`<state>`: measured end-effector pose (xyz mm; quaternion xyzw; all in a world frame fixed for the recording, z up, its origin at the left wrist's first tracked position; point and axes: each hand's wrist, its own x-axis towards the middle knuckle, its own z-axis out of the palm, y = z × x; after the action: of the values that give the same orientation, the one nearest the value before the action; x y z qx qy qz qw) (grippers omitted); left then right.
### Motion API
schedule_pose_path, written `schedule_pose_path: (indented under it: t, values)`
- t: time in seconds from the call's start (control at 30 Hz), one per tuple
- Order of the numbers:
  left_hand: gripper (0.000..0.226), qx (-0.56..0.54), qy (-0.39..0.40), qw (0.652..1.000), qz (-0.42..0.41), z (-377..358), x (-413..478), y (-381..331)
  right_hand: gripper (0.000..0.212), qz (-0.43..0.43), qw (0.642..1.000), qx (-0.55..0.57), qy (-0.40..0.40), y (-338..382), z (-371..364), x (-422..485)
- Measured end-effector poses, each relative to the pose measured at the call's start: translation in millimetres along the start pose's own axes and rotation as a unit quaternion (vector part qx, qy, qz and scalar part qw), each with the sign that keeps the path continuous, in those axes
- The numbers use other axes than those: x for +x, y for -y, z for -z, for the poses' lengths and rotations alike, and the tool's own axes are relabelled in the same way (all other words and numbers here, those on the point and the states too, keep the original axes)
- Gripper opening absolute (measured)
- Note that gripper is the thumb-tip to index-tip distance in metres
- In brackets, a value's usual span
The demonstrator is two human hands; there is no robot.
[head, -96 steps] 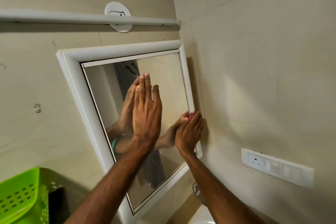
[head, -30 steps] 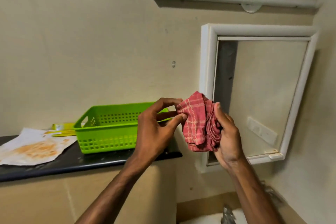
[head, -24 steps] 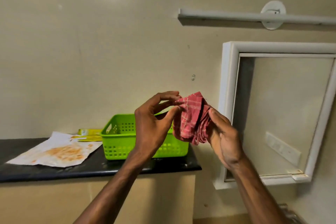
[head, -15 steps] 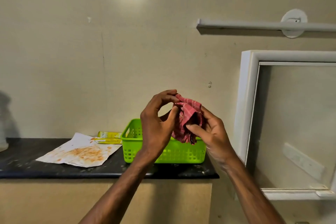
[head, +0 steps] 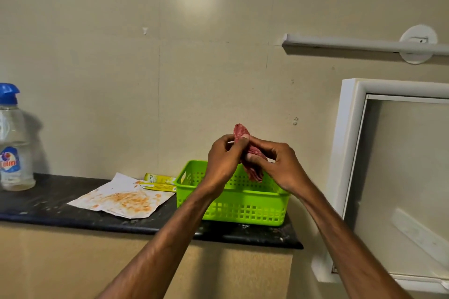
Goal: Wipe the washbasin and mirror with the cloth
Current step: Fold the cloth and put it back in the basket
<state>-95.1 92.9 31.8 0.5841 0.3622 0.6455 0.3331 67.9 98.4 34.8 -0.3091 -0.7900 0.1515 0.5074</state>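
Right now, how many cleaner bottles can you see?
1: a clear blue-capped bottle stands at the far left of the black counter. The green basket hides part of its inside.

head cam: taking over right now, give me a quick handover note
Left hand pinches the top of the red cloth. Right hand grips its bunched middle. Both are above the green basket.
Mirror is on the wall to the right, with no hand on it. The washbasin is out of view.
Done: cannot tell from this view.
Left: probably check both surfaces and wipe what needs it. The Colin spray bottle stands on the black counter.
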Motion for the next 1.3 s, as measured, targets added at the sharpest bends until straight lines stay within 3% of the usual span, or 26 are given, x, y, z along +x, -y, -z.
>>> schedule_pose_path:
  t: [0.17,0.37,0.57,0.67,0.77,0.9,1.13,1.3]
  values:
    - [0.025,-0.040,0.019,0.999,0.031,4.1,4.4,2.5,0.038,-0.055,0.995,0.047,0.065,-6.8,10.8,11.3]
    - [0.035,0.011,0.009,1.000,0.021,-6.0,2.9,5.4,0.067,-0.082,0.995,0.049,0.021,-9.1,-7.5,8.4]
    - [0.029,0.101,-0.029,0.994,-0.002,-4.8,6.2,15.1,0.029,-0.080,0.996,0.034,0.022,-25.2,-6.2,14.0]
    - [0.028,0.140,-0.033,0.989,-0.015,-3.8,6.6,18.4,0.030,-0.105,0.993,0.051,-0.024,-34.5,-4.2,23.4]
    - [0.026,0.171,-0.023,0.985,-0.020,1.5,5.8,12.5,0.034,-0.117,0.989,-0.018,-0.090,-36.5,9.1,41.1]
    - [0.028,0.345,-0.024,0.938,-0.033,14.1,-1.8,13.9,0.037,-0.057,0.974,-0.176,-0.134,-25.9,38.1,58.7]
    - [0.056,0.480,-0.044,0.876,-0.034,3.2,-26.0,14.6,0.024,-0.004,0.969,-0.246,0.028,-6.7,33.5,30.4]
    - [0.037,0.496,-0.062,0.866,-0.032,1.4,-23.3,18.3,0.020,0.017,0.975,-0.211,0.071,23.8,44.6,-1.6]
